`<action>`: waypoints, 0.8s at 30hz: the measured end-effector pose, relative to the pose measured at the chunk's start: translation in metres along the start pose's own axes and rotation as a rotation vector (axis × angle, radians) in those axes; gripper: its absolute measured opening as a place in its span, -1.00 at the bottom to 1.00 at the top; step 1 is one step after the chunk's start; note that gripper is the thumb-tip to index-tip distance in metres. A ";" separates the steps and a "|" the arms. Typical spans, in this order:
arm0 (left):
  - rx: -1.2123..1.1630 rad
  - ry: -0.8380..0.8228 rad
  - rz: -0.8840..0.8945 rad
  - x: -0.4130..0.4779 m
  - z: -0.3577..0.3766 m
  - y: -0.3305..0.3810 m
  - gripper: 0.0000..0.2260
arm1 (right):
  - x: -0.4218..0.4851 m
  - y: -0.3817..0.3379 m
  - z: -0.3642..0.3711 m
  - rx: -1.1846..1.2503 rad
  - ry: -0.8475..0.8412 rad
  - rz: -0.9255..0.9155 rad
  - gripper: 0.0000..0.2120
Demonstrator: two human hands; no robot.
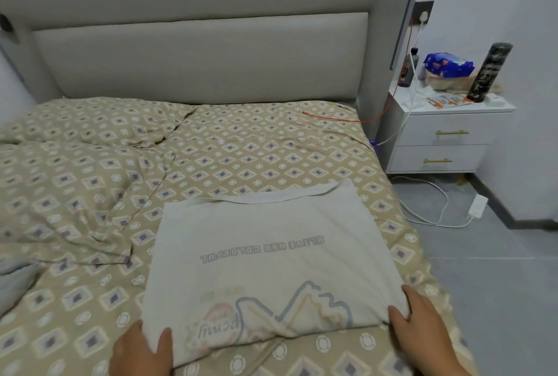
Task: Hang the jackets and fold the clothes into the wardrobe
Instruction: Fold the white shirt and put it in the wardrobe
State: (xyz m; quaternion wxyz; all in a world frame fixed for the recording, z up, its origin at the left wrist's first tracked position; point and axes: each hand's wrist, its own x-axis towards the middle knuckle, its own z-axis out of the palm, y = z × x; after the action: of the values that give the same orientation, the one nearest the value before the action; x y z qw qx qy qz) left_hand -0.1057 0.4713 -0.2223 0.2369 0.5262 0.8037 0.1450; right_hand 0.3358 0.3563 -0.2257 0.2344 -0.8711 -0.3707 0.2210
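Note:
A white T-shirt (268, 257) with grey lettering and a pastel print lies partly folded on the patterned bed (211, 149), collar pointing toward the headboard. My left hand (142, 351) grips its near left corner, thumb on top of the cloth. My right hand (422, 321) grips the near right corner, thumb on the fabric and fingers curled round the edge. The near hem is bunched up between both hands.
A rumpled duvet (69, 188) in the same pattern covers the bed's left half. A white nightstand (444, 134) with bottles and bags stands at the right, cables and a power strip (477, 206) trailing on the grey floor. An orange cord (332, 118) crosses the bed corner.

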 end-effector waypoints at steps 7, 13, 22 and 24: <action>-0.736 -0.318 -0.280 -0.031 -0.040 -0.012 -0.72 | -0.014 -0.010 -0.026 0.774 -0.126 0.243 -0.84; -0.875 -0.571 -0.325 -0.020 -0.060 -0.021 -0.67 | -0.008 -0.012 -0.045 0.903 -0.383 0.263 -0.80; -0.732 -0.627 -0.371 -0.014 -0.071 -0.016 -0.68 | 0.024 -0.020 -0.056 0.537 -0.849 0.238 -0.79; -0.714 -0.630 -0.368 -0.011 -0.074 -0.017 -0.77 | 0.031 -0.015 -0.058 0.521 -0.849 0.264 -0.77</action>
State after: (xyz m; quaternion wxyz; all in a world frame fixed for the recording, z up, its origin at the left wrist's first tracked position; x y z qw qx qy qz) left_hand -0.1546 0.4558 -0.1658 0.6543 0.2803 0.6731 0.2009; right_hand 0.3799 0.3745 -0.1775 0.2426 -0.6567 -0.2527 0.6679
